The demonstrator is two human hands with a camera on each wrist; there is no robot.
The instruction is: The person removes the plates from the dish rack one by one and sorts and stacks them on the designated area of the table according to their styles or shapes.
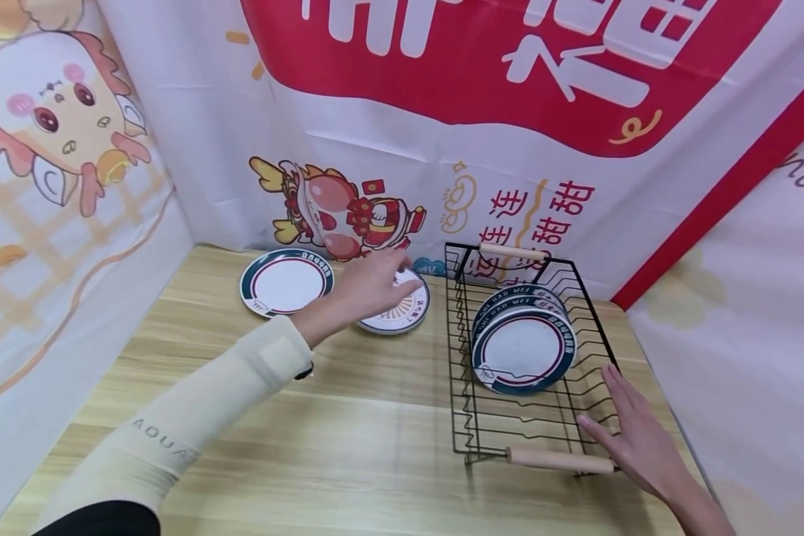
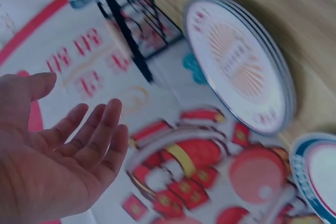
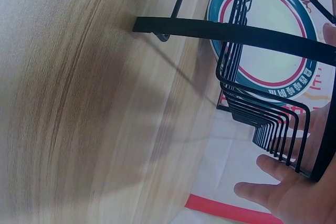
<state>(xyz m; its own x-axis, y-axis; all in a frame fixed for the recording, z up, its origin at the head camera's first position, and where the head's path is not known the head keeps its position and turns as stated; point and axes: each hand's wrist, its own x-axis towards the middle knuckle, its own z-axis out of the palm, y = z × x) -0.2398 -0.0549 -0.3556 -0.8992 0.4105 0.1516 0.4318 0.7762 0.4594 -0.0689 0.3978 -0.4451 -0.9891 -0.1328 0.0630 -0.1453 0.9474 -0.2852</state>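
My left hand [image 1: 371, 286] reaches over a stack of white plates [image 1: 397, 318] with a sunburst print, its fingers loosely bent around nothing. In the left wrist view, that hand [image 2: 73, 153] appears apart from the stacked plates [image 2: 236, 61]. On the right stands a black wire dish rack [image 3: 247, 34] with wooden handles. Green-rimmed plates [image 1: 524, 350] lean one behind another inside it. My right hand [image 1: 636, 435] lies along the rack's right side near the front corner, fingers extended; the right wrist view shows its fingers [image 3: 273, 167] beside the wires.
Another green-rimmed plate [image 1: 286, 284] lies flat on the wooden table [image 1: 348, 447], left of the sunburst stack. A printed cloth backdrop [image 1: 375, 126] rises behind the table, with more cloth at both sides. The rack's front wooden handle [image 1: 559, 459] faces me.
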